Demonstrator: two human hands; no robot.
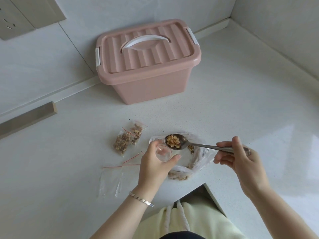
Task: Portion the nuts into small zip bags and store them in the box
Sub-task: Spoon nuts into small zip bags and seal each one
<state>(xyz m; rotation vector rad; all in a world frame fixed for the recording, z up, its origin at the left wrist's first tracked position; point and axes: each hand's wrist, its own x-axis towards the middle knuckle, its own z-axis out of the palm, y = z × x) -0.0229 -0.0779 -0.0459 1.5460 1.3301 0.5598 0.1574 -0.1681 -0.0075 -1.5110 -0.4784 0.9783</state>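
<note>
The left hand [153, 168] is curled round a small clear zip bag [164, 153], thumb and fingers holding its mouth open and tipped upward. The right hand [241, 163] pinches the handle end of a long shiny metal spoon [198, 145]. The spoon's bowl, heaped with chopped brown walnut pieces [173, 141], hangs right at the mouth of that little bag, touching or just short of it, can't tell which. So the hands are apart, with the spoon bridging the gap. Under them sits a big crumpled clear plastic bag [200, 159] with more nut bits inside, near the front edge of the white speckled counter [241, 100], just by the corner where that edge steps inward. Left of it lie two filled little zip bags [121, 143] with red seal lines, overlapping at one end. Nearer the front edge, left of the left wrist, are a few flat empty zip bags [110, 180]. The dusty-pink plastic storage box [151, 87] stands well back against the counter's rear edge, with its ribbed lid [146, 54] on and its white carry handle [143, 41] folded flat. There's a thin silver bracelet [141, 199] on the left wrist.
</note>
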